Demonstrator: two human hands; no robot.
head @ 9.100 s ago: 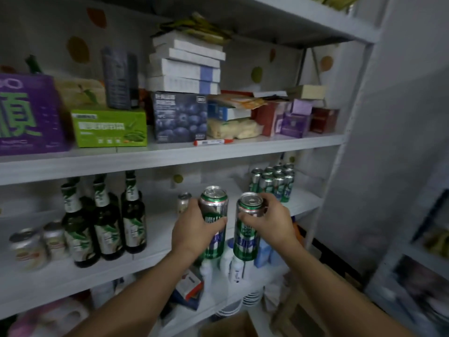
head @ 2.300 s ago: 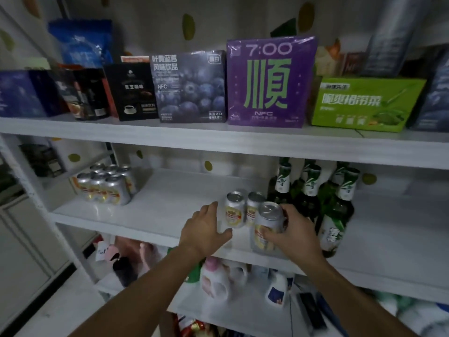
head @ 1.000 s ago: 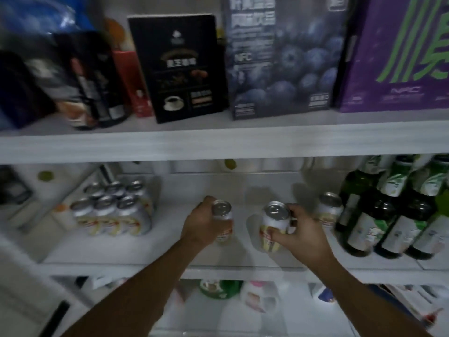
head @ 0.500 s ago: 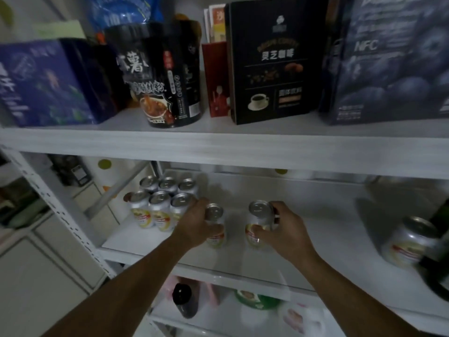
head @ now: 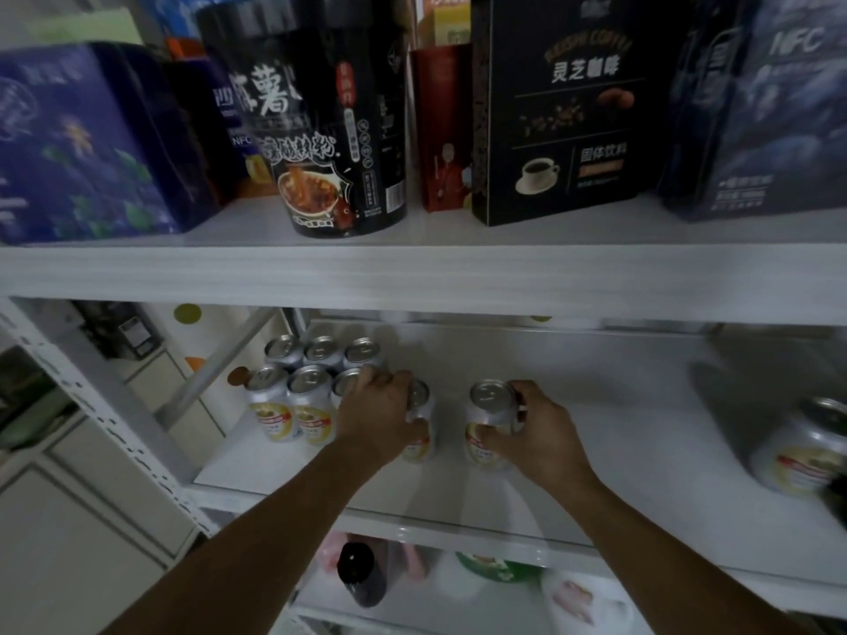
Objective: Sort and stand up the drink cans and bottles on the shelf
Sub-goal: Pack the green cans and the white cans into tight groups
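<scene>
On the white middle shelf [head: 618, 488] my left hand [head: 378, 417] grips a silver can with a yellow label [head: 420, 433], upright and right beside a block of several matching cans [head: 302, 387] at the shelf's left end. My right hand [head: 536, 435] grips a second silver can [head: 489, 421], upright, a short gap to the right of the first. Another can of the same kind [head: 806, 446] stands alone at the far right edge.
The upper shelf [head: 412, 272] carries a blue box [head: 87, 144], a black noodle tub [head: 316, 116], a black coffee box [head: 568, 107] and a blueberry drink box [head: 770, 107]. Its front edge hangs over the cans. A dark bottle [head: 360, 575] and packages sit on the lower shelf.
Both hands have carried their cans leftward along the shelf. The left can now stands against the block of cans. The view has closed in slightly.
</scene>
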